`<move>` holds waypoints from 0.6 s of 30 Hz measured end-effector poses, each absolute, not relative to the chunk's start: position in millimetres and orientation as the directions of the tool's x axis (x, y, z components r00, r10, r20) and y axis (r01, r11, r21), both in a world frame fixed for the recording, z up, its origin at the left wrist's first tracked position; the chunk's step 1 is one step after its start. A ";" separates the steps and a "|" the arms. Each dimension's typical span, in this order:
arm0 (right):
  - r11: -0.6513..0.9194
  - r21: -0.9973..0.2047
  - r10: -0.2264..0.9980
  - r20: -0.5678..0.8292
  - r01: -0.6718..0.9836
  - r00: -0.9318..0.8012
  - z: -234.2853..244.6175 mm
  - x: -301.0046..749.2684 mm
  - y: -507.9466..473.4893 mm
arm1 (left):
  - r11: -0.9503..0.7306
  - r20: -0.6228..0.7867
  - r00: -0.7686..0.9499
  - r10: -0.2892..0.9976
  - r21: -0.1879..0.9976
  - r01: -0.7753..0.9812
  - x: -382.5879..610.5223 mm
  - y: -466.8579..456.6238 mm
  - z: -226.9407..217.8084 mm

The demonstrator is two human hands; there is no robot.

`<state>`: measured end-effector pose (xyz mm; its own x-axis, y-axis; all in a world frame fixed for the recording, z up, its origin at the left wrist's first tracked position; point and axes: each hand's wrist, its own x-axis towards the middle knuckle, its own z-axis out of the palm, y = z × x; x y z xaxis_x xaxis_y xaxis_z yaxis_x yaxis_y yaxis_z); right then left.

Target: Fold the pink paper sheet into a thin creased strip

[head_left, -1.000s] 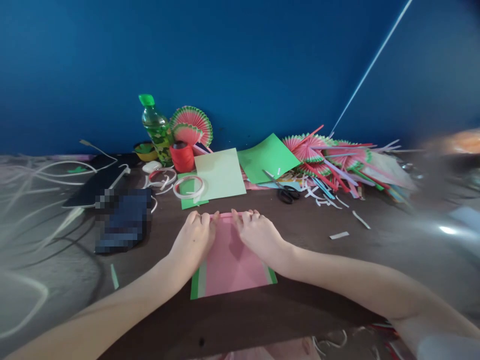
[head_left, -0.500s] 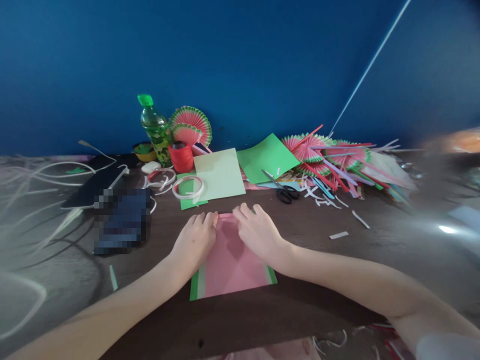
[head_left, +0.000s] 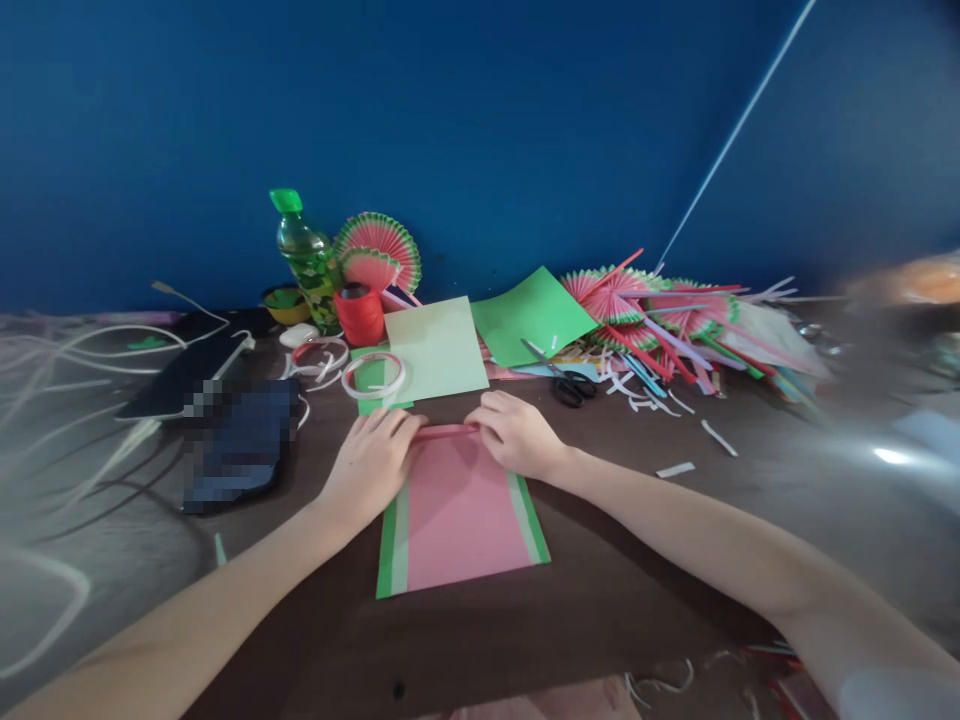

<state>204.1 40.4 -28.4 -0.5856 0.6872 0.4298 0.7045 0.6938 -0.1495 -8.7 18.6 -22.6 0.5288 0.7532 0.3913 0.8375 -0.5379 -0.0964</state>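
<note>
A pink sheet of paper (head_left: 469, 520) with light and dark green side borders lies on the dark table in front of me. Its far edge is folded into a narrow strip. My left hand (head_left: 379, 465) pinches that folded edge at its left end. At the right end, my right hand (head_left: 517, 435) has its fingers curled onto the same fold. The fingertips of both hands partly cover the strip. Just beyond the hands lie a pale green sheet (head_left: 437, 348) and a roll of double-sided tape (head_left: 373, 377).
Scissors (head_left: 566, 380) lie by a bright green sheet (head_left: 532, 315). Pleated paper fans (head_left: 382, 250) and a bottle (head_left: 304, 255) stand against the blue wall, beside red thread (head_left: 361, 318). Paper strips (head_left: 675, 470) lie scattered right; a blurred dark object (head_left: 244, 440) and cables (head_left: 127, 330) are left.
My hands have moved further apart along the folded edge, the left one leftward. More of the fold and of the paper's side borders now shows between and below them.
</note>
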 end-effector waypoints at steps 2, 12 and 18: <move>0.704 -0.293 0.693 0.483 0.647 -0.535 -31.0 206.7 46.3 | -0.553 0.384 0.514 0.767 -0.010 0.833 -9.2 21.1 -21.4; 0.614 -0.546 0.789 0.415 0.570 -0.452 -27.1 207.1 52.3 | -0.558 0.379 0.434 0.817 0.334 0.759 -15.6 26.5 -15.8; 0.590 -0.655 0.806 0.443 0.472 -0.392 -24.6 208.5 51.1 | -0.436 0.251 0.357 0.900 0.550 0.712 -15.9 32.7 -11.4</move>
